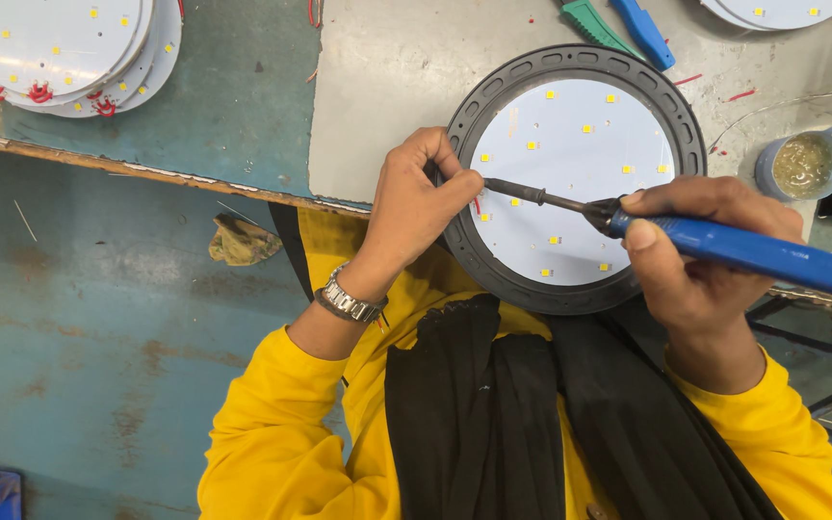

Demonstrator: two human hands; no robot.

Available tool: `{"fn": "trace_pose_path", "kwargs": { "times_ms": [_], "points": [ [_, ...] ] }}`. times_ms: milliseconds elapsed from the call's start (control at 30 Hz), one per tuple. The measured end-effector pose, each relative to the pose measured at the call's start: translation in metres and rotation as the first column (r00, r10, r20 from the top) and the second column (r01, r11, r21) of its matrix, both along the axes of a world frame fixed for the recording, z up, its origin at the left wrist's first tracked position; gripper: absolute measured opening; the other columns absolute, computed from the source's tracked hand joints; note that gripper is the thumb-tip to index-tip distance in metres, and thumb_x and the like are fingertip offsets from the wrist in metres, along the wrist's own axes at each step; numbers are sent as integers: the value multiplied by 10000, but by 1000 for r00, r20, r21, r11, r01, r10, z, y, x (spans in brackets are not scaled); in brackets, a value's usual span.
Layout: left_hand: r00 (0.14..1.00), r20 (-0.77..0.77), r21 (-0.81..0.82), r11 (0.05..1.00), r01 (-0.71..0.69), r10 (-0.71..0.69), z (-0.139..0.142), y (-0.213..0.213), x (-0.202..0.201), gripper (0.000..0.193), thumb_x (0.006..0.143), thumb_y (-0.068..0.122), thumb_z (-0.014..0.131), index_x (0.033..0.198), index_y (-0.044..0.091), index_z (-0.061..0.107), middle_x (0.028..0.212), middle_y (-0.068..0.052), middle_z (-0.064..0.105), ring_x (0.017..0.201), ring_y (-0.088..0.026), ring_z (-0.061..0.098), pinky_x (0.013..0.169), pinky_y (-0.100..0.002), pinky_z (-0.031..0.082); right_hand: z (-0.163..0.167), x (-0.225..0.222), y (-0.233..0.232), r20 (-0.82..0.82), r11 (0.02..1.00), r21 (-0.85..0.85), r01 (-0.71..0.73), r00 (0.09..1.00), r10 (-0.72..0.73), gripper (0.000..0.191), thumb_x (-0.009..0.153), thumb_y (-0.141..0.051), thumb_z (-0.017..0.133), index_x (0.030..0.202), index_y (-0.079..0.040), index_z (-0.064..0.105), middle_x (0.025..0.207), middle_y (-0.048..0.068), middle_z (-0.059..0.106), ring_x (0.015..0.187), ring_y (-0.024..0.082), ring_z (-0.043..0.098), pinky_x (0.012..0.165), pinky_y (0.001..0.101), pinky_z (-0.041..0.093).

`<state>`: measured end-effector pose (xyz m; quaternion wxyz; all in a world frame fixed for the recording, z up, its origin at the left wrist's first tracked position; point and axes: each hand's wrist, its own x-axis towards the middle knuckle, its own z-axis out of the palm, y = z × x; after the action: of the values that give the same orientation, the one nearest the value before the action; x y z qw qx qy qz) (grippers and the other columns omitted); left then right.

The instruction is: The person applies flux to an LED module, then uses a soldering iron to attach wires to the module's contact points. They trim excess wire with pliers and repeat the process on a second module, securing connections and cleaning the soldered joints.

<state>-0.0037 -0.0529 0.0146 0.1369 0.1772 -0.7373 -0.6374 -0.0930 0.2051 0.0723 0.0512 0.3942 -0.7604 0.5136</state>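
Stacked LED discs (60, 43) top left, flux pot (801, 166), rag (241, 241).

My left hand (414, 207) covers the near-left rim of the round lamp housing (575, 60), hiding whatever my fingertips pinch there. The blue soldering iron (753, 252) to the housing's right runs off the frame edge. Beyond the housing, two tool handles (618, 24) are cut off.
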Motion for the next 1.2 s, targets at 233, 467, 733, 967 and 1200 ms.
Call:
{"fn": "trace_pose_path", "kwargs": {
  "times_ms": [233, 467, 733, 967, 1200],
  "points": [
    [999, -46, -18, 1000, -3, 2, -2, -1, 0, 236, 800, 107, 742, 725, 53, 524, 747, 15, 563, 692, -53, 482, 605, -250, 421, -4, 1, -3, 125, 959, -284, 0, 991, 38, 337, 1042, -199, 752, 1113, -3, 487, 1010, 88, 669, 748, 86, 633, 654, 184, 526],
    [1000, -20, -6, 1000, -4, 4, -1, -1, -1, 259, 790, 120, 750, 719, 57, 509, 735, 16, 542, 678, -54, 463, 589, -251, 408, -2, 4, -3, 157, 993, -112, 39, 987, -21, 241, 1051, -192, 772, 1042, 15, 650, 962, 76, 692, 699, 83, 585, 665, 173, 446],
    [1000, -15, -22, 1000, -8, 7, 0, -1, -1, 254, 783, 120, 747, 715, 55, 511, 744, 15, 551, 683, -56, 468, 591, -251, 410, 5, 0, -7, 91, 998, 7, 63, 994, -64, 236, 945, -215, 765, 977, 8, 696, 841, 56, 698, 565, 57, 494, 558, 174, 364],
    [1000, -1, 10, 1000, -2, 2, -1, -1, -1, 242, 791, 120, 746, 722, 53, 524, 730, 7, 558, 678, -50, 466, 598, -250, 404, -16, -2, 2, 85, 974, -226, -6, 996, 26, 304, 1067, -136, 758, 1152, -5, 497, 998, 128, 692, 715, 126, 621, 670, 217, 518],
    [1000, -15, 11, 1000, -4, 4, -1, -1, -1, 239, 790, 107, 742, 721, 53, 519, 741, 17, 552, 680, -50, 467, 597, -247, 410, -22, -1, 12, 202, 972, -227, 52, 979, -6, 285, 1076, -84, 738, 1183, -27, 480, 1004, 172, 645, 703, 175, 632, 631, 243, 542]
  ]
}}
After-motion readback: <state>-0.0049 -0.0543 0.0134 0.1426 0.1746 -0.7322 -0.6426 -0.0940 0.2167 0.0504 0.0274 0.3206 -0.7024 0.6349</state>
